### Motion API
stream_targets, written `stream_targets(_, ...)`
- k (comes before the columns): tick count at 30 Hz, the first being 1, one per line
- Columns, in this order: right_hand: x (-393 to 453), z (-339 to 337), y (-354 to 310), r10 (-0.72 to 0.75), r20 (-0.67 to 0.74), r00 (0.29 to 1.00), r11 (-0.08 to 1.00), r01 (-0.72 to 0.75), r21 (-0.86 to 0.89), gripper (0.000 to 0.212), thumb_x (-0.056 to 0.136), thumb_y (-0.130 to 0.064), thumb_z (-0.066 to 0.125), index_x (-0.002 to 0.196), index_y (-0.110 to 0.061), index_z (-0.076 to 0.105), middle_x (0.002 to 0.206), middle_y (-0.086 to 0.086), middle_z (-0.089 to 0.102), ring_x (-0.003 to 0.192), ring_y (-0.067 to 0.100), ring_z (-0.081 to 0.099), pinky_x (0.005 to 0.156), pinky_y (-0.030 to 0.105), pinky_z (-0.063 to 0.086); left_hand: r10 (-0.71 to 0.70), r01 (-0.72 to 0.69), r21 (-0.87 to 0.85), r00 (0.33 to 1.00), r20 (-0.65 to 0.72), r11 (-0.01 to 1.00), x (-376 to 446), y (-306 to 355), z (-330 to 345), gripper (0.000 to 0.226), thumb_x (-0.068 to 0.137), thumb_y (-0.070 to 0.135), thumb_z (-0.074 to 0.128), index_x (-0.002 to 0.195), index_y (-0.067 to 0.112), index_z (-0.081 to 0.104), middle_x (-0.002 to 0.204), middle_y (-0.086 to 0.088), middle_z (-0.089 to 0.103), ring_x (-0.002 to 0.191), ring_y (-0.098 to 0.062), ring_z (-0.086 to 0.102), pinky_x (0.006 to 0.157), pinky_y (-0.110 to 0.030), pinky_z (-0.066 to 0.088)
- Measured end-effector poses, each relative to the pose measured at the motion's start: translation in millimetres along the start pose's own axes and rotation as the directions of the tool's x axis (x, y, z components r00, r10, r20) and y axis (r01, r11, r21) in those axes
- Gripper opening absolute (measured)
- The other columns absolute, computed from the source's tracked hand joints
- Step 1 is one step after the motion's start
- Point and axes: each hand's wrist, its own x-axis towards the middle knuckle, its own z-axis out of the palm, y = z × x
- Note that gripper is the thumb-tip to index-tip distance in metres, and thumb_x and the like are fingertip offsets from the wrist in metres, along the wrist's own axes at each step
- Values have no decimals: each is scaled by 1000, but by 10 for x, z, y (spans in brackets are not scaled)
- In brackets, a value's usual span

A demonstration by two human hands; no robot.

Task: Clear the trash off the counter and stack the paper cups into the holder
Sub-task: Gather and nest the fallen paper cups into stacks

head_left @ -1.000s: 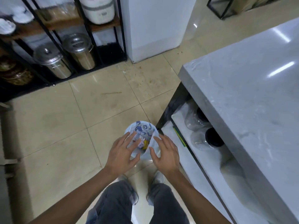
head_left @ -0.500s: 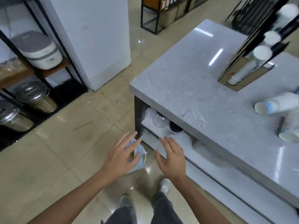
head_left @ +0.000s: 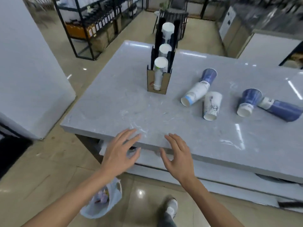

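Both hands empty, fingers spread: left hand point(head_left: 120, 154) and right hand point(head_left: 177, 158) hover at the counter's point(head_left: 114, 104) near edge; five paper cups point(head_left: 211, 105) lie toppled toward its right side, the cup holder point(head_left: 159, 74) upright mid-counter; no print legible; the trash bag point(head_left: 102, 203), half a second ago under the fingers, now sits on the floor below.
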Motion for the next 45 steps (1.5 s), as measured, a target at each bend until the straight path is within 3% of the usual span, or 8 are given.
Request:
stream_targets(10,838,-795,1202,39,-96,995,999,-40,-15,44,94,-38,67,134,-20,61,140,-2,59,130,18,56,100,37,50,23,-24,14,997,75,1000,1546,778,761,47,90,42,52,129,20,67,138,1,62,128,-21,56,97,-45,54)
stream_targets(14,1141,-1012,1664,68,-120,990,998,-68,4,46,92,-37,67,134,-19,61,141,1,60,129,20,55,101,36,49,12,-12,3,996,84,1000,2012,943,1045,54,88,41,54,139,22,59,138,3,60,125,-19,58,92,-40,56)
stream_targets(17,1359,-1145,1964,101,-92,991,995,-100,14,50,93,-39,64,138,-20,58,144,4,55,132,23,52,104,40,49,-20,20,-3,995,103,1000,2341,1014,1241,59,87,40,58,144,26,52,141,6,55,127,-16,53,94,-36,54)
stream_targets(21,1656,-1252,2248,241,13,970,971,-241,7,63,93,-50,64,148,-29,43,149,3,42,133,21,50,96,37,53,-52,49,23,989,136,999,2728,1057,1459,67,87,31,71,148,21,47,146,1,51,131,-19,50,101,-36,50)
stream_targets(27,2047,-1194,2426,404,133,905,910,-413,49,88,84,-68,63,156,-35,25,152,2,38,127,20,55,97,38,50,-131,117,67,949,285,991,3272,1084,1713,79,87,41,70,153,16,36,155,-3,39,141,-24,39,111,-36,37)
stream_targets(31,2185,-1096,2420,466,148,873,883,-468,-21,93,81,-74,61,156,-38,20,152,2,39,125,23,58,93,39,49,-198,140,164,884,423,976,3565,1076,1851,90,86,52,66,157,18,22,160,-5,31,144,-26,34,111,-41,39)
stream_targets(38,2157,-1039,2416,522,130,843,849,-528,18,83,82,-68,64,150,-39,28,140,6,49,114,27,63,89,38,49,-251,170,199,816,521,965,3656,978,1945,89,79,54,69,152,25,27,142,-7,53,127,-31,53,99,-42,47)
stream_targets(45,2036,-1074,2378,487,73,870,861,-492,128,71,80,-61,70,141,-50,35,126,-2,53,104,17,62,90,36,54,-208,155,144,836,507,977,3519,916,1785,90,75,51,71,152,32,27,139,-3,53,124,-29,55,97,-44,50)
